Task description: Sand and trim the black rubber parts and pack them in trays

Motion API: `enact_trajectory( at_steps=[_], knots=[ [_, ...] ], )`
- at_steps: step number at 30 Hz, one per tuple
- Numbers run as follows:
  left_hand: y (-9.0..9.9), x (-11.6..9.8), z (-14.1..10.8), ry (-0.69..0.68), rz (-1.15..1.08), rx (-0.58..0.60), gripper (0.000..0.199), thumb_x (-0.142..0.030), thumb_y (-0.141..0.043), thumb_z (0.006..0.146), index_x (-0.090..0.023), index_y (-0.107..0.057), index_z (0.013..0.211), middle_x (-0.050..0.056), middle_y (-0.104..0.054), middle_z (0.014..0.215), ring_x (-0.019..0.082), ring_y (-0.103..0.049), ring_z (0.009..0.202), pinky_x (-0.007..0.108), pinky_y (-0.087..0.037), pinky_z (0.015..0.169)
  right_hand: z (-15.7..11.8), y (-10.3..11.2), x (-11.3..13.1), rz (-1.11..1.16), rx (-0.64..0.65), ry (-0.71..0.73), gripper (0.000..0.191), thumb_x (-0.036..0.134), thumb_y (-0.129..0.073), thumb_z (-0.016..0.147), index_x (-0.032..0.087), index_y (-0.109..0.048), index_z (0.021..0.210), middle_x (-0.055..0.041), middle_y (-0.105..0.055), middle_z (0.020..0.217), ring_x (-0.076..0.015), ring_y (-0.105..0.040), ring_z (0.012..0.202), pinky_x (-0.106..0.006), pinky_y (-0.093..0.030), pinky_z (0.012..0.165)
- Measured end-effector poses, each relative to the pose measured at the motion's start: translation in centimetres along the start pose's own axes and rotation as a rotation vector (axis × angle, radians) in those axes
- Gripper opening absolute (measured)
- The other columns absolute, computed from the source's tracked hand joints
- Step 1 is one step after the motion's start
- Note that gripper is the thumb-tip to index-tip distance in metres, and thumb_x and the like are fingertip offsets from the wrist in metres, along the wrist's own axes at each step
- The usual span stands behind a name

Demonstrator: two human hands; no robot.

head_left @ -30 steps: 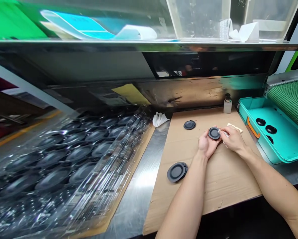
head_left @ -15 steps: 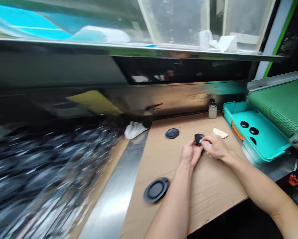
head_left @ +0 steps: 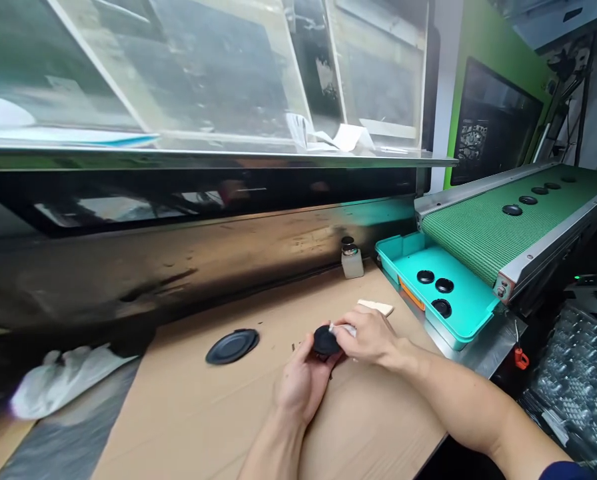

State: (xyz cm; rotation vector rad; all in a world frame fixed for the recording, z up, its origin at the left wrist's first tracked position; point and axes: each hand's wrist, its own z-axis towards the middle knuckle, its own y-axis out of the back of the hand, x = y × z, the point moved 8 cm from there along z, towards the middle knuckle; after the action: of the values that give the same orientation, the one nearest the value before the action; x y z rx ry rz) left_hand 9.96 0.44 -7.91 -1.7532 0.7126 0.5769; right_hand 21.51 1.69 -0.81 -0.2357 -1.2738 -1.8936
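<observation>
My left hand (head_left: 298, 387) is closed around the edge of a small round black disc (head_left: 324, 341), holding it over the cardboard sheet (head_left: 193, 413). In a pinch, my right hand (head_left: 373, 335) grips a small white piece (head_left: 348, 329), perhaps cloth or wadding. Its tip touches the disc's upper right edge. Left of my hands, a wider flat black disc (head_left: 232, 347) lies on the cardboard. A cream-coloured wedge (head_left: 376, 307) rests just beyond my right hand.
A bottle with a dark top (head_left: 352, 263) stands at the cardboard's back edge. Right of it, a teal tray (head_left: 466, 337) holds three black discs below a green conveyor belt (head_left: 468, 233) carrying several more. A white glove (head_left: 68, 383) lies at left. A metal shelf (head_left: 218, 160) spans above.
The view has swung right, bringing the discs on the conveyor into sight and taking the shiny pile at left out. Both hands stay at the small disc with the white piece.
</observation>
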Motion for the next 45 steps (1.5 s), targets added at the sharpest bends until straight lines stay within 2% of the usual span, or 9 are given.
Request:
enact_trajectory(
  at_steps=[4,12,18,21,23,27,33,38,45],
  knots=[
    [-0.9,1.2,-0.2,0.016,0.038,0.086,0.019,-0.028,-0.06,0.095,-0.015,-0.073,0.092,0.007,-0.074,0.098,0.02,-0.069,0.09,0.036,-0.061,0.085,0.1,-0.1,0.0,-0.012,0.009,0.053,0.013,0.025,-0.061,0.096,0.02,-0.072,0.102,-0.0043,-0.072,0.101,-0.0168,-0.066,0.096,-0.027,-0.05,0.087],
    [-1.7,0.1,-1.4,0.104,-0.176,0.106,0.044,-0.035,-0.036,0.106,-0.009,-0.071,0.102,0.017,-0.074,0.104,0.021,-0.071,0.085,0.028,-0.059,0.065,0.7,4.1,-2.6,-0.142,-0.037,-0.175,0.022,0.024,-0.054,0.097,0.019,-0.074,0.104,-0.008,-0.074,0.108,-0.0187,-0.066,0.102,-0.026,-0.045,0.089],
    [-0.4,-1.2,-0.7,0.104,-0.425,0.068,0.046,-0.036,-0.033,0.106,-0.006,-0.067,0.111,0.018,-0.072,0.104,0.019,-0.07,0.082,0.023,-0.058,0.062,0.2,3.0,-3.8,-0.358,0.214,-0.268,0.046,0.051,-0.048,0.099,0.022,-0.076,0.075,-0.0076,-0.073,0.078,-0.0225,-0.065,0.081,-0.031,-0.041,0.072],
    [-0.5,-1.2,-0.8,0.128,-0.517,0.066,0.047,-0.038,-0.033,0.106,-0.005,-0.065,0.116,0.018,-0.072,0.103,0.019,-0.071,0.087,0.023,-0.06,0.066,0.4,4.2,-3.5,-0.439,0.04,-0.199,0.041,0.05,-0.047,0.1,0.025,-0.079,0.102,-0.0104,-0.073,0.117,-0.0282,-0.061,0.109,-0.035,-0.042,0.088],
    [-0.6,-1.2,-0.9,0.134,-0.549,0.059,0.047,-0.039,-0.033,0.107,-0.006,-0.064,0.118,0.019,-0.071,0.104,0.021,-0.072,0.091,0.025,-0.062,0.069,0.4,3.9,-4.2,-0.485,0.048,-0.188,0.038,0.046,-0.054,0.097,0.027,-0.073,0.123,-0.0116,-0.066,0.133,-0.032,-0.056,0.118,-0.039,-0.042,0.095],
    [-0.5,-1.3,-0.9,0.127,-0.561,0.044,0.049,-0.044,-0.034,0.107,-0.006,-0.065,0.114,0.021,-0.071,0.108,0.022,-0.073,0.095,0.027,-0.064,0.071,0.5,2.2,-5.9,-0.437,0.192,-0.193,0.039,0.041,-0.054,0.098,0.023,-0.071,0.128,-0.0132,-0.072,0.12,-0.0309,-0.06,0.116,-0.04,-0.043,0.099],
    [-0.2,-1.1,-0.4,0.065,-0.455,0.031,0.049,-0.048,-0.039,0.106,-0.009,-0.067,0.101,0.019,-0.072,0.107,0.022,-0.073,0.098,0.027,-0.062,0.077,0.7,4.0,-1.5,-0.058,-0.108,-0.053,0.04,0.047,-0.057,0.097,0.022,-0.072,0.124,-0.0104,-0.073,0.118,-0.0255,-0.065,0.109,-0.037,-0.048,0.097],
    [-0.7,-0.5,0.0,-0.014,-0.283,0.035,0.039,-0.044,-0.044,0.105,-0.014,-0.068,0.103,0.012,-0.074,0.102,0.02,-0.072,0.099,0.032,-0.06,0.091,-0.6,1.0,2.8,0.006,0.121,0.179,0.029,0.041,-0.059,0.098,0.027,-0.076,0.116,-0.0058,-0.073,0.114,-0.0225,-0.062,0.11,-0.034,-0.046,0.1],
    [-0.8,0.0,0.0,0.009,-0.232,0.035,0.041,-0.036,-0.034,0.107,-0.013,-0.068,0.109,0.015,-0.072,0.113,0.024,-0.067,0.114,0.04,-0.055,0.102,-1.1,-0.6,2.1,-0.246,0.176,0.098,0.032,0.042,-0.056,0.099,0.031,-0.074,0.123,-0.0067,-0.069,0.119,-0.0238,-0.056,0.111,-0.033,-0.043,0.096]
  ],
)
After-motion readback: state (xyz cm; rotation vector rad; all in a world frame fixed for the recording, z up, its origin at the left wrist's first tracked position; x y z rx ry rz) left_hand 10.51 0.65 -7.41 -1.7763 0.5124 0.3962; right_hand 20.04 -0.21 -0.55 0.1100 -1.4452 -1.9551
